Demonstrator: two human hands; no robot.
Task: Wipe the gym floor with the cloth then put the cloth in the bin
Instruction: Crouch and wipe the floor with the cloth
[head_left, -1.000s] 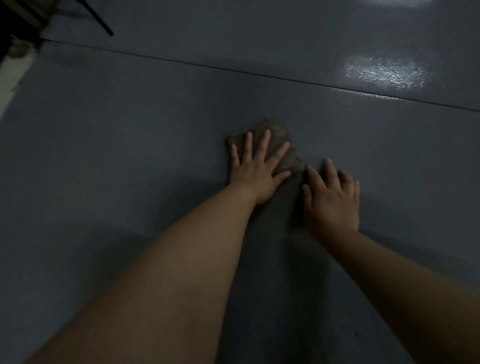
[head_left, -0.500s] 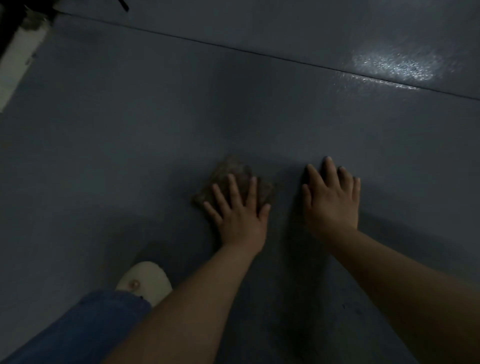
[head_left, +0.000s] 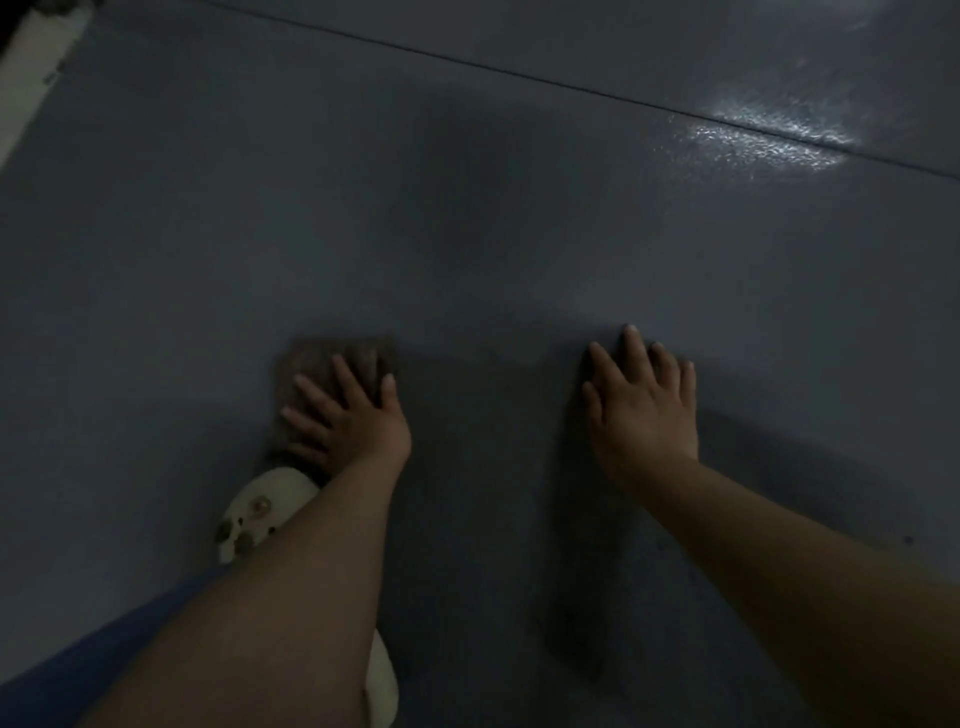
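Note:
A small brown cloth (head_left: 322, 358) lies flat on the dark grey gym floor (head_left: 467, 234). My left hand (head_left: 348, 415) presses down on it with fingers spread and straight, covering its near half. My right hand (head_left: 641, 405) lies flat on the bare floor to the right of the cloth, fingers straight, holding nothing. No bin is in view.
My white shoe (head_left: 262, 512) and blue trouser leg (head_left: 104, 649) are just behind the cloth at lower left. A seam line (head_left: 467, 65) crosses the floor at the back. A bright glare patch (head_left: 763, 137) lies far right. A pale wall edge (head_left: 36, 67) is at upper left.
My left hand has dragged the cloth back toward me and to the left, close to my shoe. My right hand has stayed planted on the floor.

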